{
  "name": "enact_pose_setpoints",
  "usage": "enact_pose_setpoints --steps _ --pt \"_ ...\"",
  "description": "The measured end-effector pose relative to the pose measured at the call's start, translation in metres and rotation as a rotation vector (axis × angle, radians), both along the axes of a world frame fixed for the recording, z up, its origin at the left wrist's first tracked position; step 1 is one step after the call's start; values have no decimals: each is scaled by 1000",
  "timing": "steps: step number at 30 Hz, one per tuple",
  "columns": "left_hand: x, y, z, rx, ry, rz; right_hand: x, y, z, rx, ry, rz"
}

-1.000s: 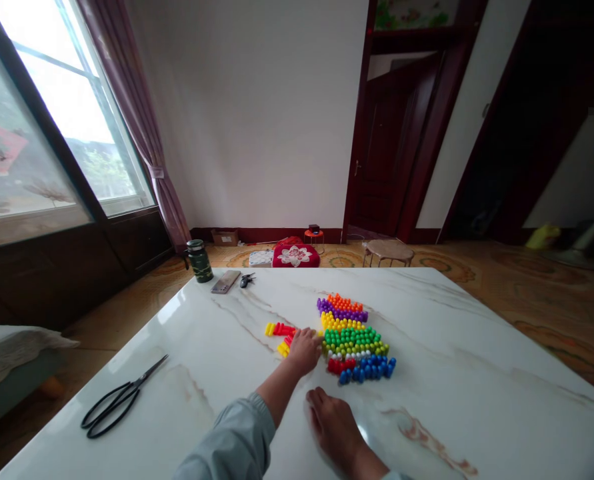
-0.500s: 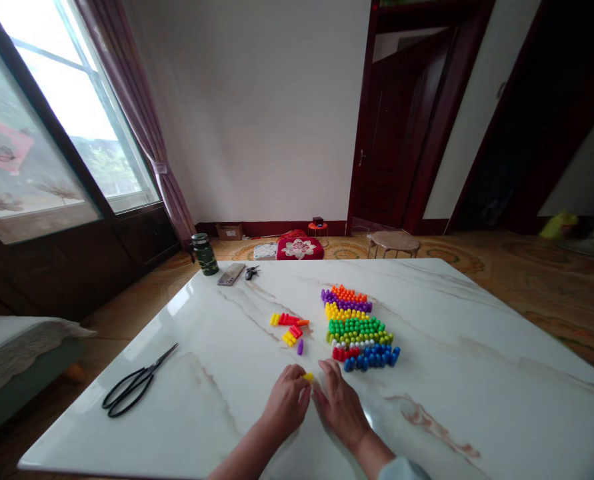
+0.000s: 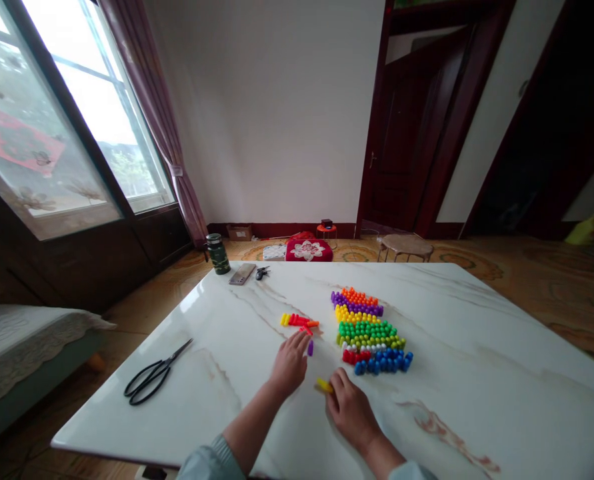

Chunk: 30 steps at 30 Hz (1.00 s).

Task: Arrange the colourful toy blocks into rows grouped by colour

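My right hand (image 3: 353,412) is closed, with a small yellow plastic piece (image 3: 323,386) pinched at its fingertips just above the tabletop. My left hand (image 3: 291,365) reaches forward, fingers stretched over a small group of pieces; what lies under them is partly hidden. A red piece (image 3: 305,330) shows just past its fingertips, and a purple piece (image 3: 311,348) lies right beside them. Behind is a row of yellow, red (image 3: 299,321) and orange pieces. To the right, upright knobbed pieces stand in colour bands: orange, purple, yellow, green (image 3: 369,331), white, red and blue (image 3: 384,362).
Black-handled scissors (image 3: 155,375) lie on the left of the white marbled table (image 3: 217,413). A camouflage flask (image 3: 219,255), a phone (image 3: 242,274) and keys (image 3: 262,273) sit at the far left edge. A stool (image 3: 405,245) stands beyond the table.
My hands were close together at a yellow piece. The left has moved forward to the loose pieces; the right now holds the yellow piece. The view has shifted a little left.
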State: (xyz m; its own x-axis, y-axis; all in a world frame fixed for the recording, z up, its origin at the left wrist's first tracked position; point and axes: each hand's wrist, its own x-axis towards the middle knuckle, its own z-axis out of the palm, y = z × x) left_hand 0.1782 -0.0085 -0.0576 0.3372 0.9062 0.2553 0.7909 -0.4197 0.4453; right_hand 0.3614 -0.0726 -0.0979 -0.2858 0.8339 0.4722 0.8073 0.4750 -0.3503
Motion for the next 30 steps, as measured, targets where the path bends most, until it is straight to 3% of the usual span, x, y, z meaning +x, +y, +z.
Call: enact_pose_setpoints --steps 3,6,9,13,16,21,25,30 --pt "-14 5 -11 -48 80 46 0 -1 0 -23 1 -40" --pt "-27 -14 -24 42 3 61 0 -4 4 -70 4 -34" --pt "-28 -44 -26 118 -119 12 0 -5 9 -69 -14 26" --pt "-8 -65 -20 29 -231 -132 -1 -4 10 -9 -62 94" --pt "11 -53 -20 -33 -305 -175 -2 -3 8 87 -80 73" --pt "26 -9 -32 59 -284 -52 0 -3 3 132 -98 29" --pt "30 6 -43 160 -224 56 3 -5 -1 86 70 40" --pt "30 5 -53 232 -229 31 10 -5 0 57 315 19"
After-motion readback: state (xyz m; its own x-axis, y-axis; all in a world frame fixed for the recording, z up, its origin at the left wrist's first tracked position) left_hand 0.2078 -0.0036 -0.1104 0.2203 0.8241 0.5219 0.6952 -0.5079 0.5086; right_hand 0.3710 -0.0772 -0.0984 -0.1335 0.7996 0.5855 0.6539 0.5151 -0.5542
